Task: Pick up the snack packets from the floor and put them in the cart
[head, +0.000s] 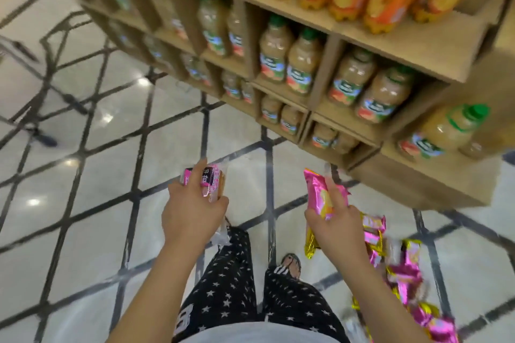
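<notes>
Left hand [192, 209] grips a packet [209, 179], right hand [334, 221] a pink packet [319, 193].
Both look slick: a loose grip may drop them.

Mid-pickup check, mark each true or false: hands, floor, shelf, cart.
1. The left hand grips a pink-and-clear packet. True.
2. The right hand is empty. False: it grips a pink packet.
3. No packets lie on the floor. False: a pile of packets lies to the person's right.
4. Juice bottles stand on the shelf. True.
5. Both held packets are inside the cart. False: both are over the floor; the cart stands off left.
</notes>
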`<action>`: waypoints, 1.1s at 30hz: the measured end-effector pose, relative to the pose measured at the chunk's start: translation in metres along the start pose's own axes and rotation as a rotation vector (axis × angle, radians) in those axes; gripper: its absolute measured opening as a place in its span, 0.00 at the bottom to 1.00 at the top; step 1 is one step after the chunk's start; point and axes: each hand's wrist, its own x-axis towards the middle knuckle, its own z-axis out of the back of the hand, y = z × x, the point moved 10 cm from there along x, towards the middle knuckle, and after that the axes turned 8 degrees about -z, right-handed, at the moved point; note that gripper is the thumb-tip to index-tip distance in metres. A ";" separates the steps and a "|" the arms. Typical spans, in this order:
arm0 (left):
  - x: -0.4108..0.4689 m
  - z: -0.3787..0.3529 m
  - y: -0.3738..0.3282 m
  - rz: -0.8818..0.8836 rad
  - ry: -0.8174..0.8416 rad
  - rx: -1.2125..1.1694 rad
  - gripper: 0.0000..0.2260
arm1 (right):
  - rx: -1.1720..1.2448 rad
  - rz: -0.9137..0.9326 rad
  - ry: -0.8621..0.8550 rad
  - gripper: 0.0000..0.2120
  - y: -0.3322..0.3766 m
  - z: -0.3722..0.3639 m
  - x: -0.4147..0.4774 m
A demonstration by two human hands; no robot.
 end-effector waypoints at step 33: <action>0.137 0.313 0.325 0.466 -0.231 -0.178 0.37 | -0.516 0.652 0.463 0.31 0.510 -0.395 -0.089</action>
